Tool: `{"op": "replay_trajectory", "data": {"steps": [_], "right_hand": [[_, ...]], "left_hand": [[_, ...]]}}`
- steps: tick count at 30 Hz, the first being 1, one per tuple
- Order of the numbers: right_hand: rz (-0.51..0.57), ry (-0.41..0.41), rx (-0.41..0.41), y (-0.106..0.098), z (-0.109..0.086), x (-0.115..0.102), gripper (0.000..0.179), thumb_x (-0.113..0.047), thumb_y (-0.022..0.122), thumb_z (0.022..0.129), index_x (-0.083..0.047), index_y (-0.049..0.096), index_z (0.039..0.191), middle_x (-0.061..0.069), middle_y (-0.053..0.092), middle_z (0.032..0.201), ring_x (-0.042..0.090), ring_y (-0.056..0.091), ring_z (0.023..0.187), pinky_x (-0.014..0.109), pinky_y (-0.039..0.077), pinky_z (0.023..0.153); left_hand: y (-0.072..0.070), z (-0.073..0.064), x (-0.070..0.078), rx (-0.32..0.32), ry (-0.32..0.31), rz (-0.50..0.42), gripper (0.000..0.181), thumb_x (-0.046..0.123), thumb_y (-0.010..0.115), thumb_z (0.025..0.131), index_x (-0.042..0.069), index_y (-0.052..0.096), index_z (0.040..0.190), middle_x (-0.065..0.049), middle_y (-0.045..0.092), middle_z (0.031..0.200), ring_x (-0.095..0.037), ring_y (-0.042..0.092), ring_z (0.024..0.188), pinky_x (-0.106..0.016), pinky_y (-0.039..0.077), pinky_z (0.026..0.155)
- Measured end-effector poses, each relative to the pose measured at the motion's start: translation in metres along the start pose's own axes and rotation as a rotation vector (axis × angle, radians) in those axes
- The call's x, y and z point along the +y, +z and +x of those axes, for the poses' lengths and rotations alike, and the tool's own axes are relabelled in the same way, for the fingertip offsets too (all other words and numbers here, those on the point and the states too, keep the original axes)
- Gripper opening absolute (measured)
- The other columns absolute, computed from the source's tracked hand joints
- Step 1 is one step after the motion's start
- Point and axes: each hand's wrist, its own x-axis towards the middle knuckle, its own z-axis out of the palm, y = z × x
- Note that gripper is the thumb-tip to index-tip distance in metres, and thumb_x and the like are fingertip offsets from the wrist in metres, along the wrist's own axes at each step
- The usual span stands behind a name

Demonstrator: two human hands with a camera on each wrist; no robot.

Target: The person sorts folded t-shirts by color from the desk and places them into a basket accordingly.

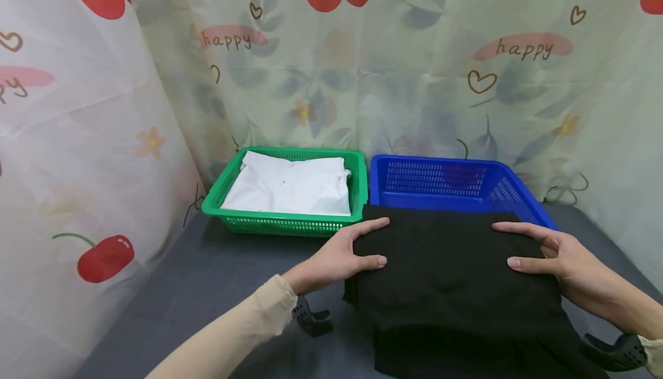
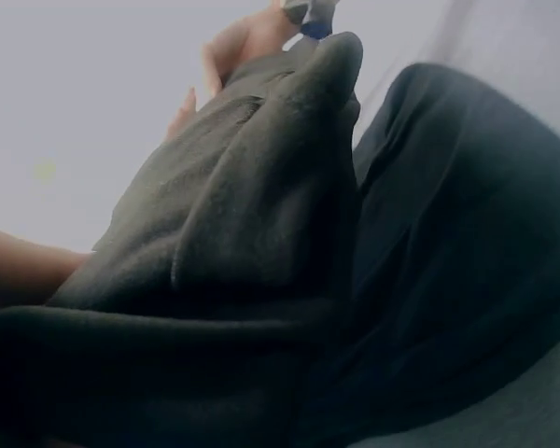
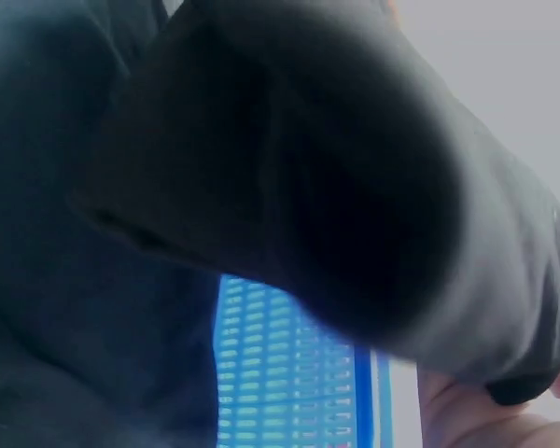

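Observation:
A folded black garment point(image 1: 450, 275) hangs in front of the blue basket point(image 1: 435, 176), its far edge overlapping the basket's near side in the head view. My left hand point(image 1: 339, 255) grips the garment's left edge, thumb and index finger on top and the other fingers hidden by the cloth. On the opposite edge my right hand point(image 1: 575, 267) holds it in the same way. Fingers point(image 3: 476, 420) show beside the dark cloth in the right wrist view. The garment's near part droops in a loose fold.
Left of the blue basket stands a green basket point(image 1: 290, 216) holding a folded white garment point(image 1: 290, 186). Both baskets rest on a dark grey tabletop point(image 1: 207, 287). A printed curtain point(image 1: 336, 97) hangs behind and at the sides.

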Motion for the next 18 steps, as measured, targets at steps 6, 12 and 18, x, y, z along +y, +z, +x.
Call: {"op": "replay_trajectory", "data": {"steps": [6,12,18], "right_hand": [[0.030,-0.046,-0.020,-0.008,0.020,-0.005,0.054,-0.005,0.058,0.100,-0.015,0.041,0.150,0.003,0.060,0.129,0.034,0.064,0.107,0.051,0.053,0.083],[0.065,-0.066,-0.018,-0.022,0.040,-0.009,0.053,-0.002,0.058,0.099,-0.016,0.046,0.148,0.004,0.063,0.127,0.031,0.065,0.105,0.048,0.055,0.081],[0.181,-0.045,-0.008,-0.040,0.058,-0.015,0.052,0.000,0.057,0.099,-0.018,0.049,0.147,0.006,0.066,0.121,0.030,0.067,0.102,0.045,0.055,0.081]], "left_hand": [[-0.010,0.018,-0.003,0.017,0.007,-0.024,0.065,0.014,0.071,0.093,0.028,0.042,0.150,-0.001,0.053,0.137,-0.015,0.057,0.117,-0.032,0.049,0.093],[-0.016,0.040,0.001,0.054,0.010,0.006,0.067,0.014,0.070,0.093,0.026,0.040,0.151,0.001,0.050,0.140,-0.015,0.058,0.115,-0.034,0.050,0.091],[-0.019,0.069,0.006,0.117,0.037,0.032,0.064,0.011,0.070,0.093,0.021,0.043,0.150,0.000,0.053,0.136,-0.016,0.059,0.113,-0.033,0.051,0.089]]}}
